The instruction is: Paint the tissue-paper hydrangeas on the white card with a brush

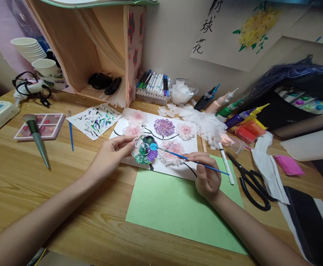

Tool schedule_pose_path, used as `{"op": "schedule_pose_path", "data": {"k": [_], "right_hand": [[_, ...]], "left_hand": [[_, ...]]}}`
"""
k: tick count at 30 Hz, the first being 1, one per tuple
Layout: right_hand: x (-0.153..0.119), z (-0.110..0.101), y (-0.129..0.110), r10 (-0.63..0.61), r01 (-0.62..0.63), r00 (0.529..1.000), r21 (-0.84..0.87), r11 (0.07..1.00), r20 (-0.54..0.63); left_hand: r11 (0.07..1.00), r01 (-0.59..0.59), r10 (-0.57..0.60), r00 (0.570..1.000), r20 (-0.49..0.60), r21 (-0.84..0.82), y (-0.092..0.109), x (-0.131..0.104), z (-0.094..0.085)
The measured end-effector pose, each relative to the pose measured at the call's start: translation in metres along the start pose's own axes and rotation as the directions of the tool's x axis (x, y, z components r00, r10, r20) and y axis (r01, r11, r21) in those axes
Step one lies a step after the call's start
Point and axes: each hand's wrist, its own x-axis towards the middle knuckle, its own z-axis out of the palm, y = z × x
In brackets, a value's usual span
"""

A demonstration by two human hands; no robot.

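Observation:
My left hand (118, 149) pinches the rim of a small flower-shaped paint palette (143, 158), smeared with green, purple and blue paint. In my right hand (208, 177) is a thin blue paintbrush (178, 155), its tip at the light blue paint in one well. Beneath both lies a white sheet (117, 162) bearing tissue-paper flowers: pink ones, such as the pink flower (186, 131), and a purple flower (164, 127), with dark painted stems. The palette hides part of that sheet. Under its lower edge is a green sheet (178, 207).
Black scissors (251, 181) and a white marker (226, 164) lie to the right. Torn white tissue (203, 122) and paint bottles (228, 109) are behind. On the left are a paint-dabbed paper (95, 120), a makeup brush (36, 138) and another paintbrush (71, 131).

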Motion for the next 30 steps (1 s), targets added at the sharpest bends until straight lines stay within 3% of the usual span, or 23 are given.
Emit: {"op": "schedule_pose_path", "data": {"k": [5,8,11,13,18,30], "right_hand": [[0.0,0.001,0.001,-0.008,0.008,1.0,-0.008,1.0,-0.026],[0.002,0.001,0.004,0.014,-0.012,0.988,0.016,1.0,-0.154],[0.008,-0.001,0.008,0.138,-0.122,0.937,0.07,0.99,-0.322],[0.012,-0.002,0.011,0.239,-0.208,0.899,0.124,0.97,-0.366],[0.017,-0.005,0.012,0.375,-0.319,0.865,0.212,0.924,-0.333],[0.013,-0.004,0.015,0.388,-0.339,0.876,0.206,0.918,-0.285]], "left_hand": [[1.0,0.0,0.0,1.0,-0.002,0.005,0.001,0.0,0.001],[1.0,0.009,-0.009,1.0,-0.014,0.009,0.002,0.0,0.001],[1.0,0.006,-0.006,1.0,-0.015,0.018,0.002,0.0,0.001],[1.0,0.003,-0.002,1.0,-0.013,0.024,0.002,0.0,0.0],[1.0,-0.006,0.007,1.0,-0.019,0.024,0.001,0.0,-0.001],[0.999,-0.011,0.011,1.0,0.0,0.044,0.002,-0.001,-0.002]]}}
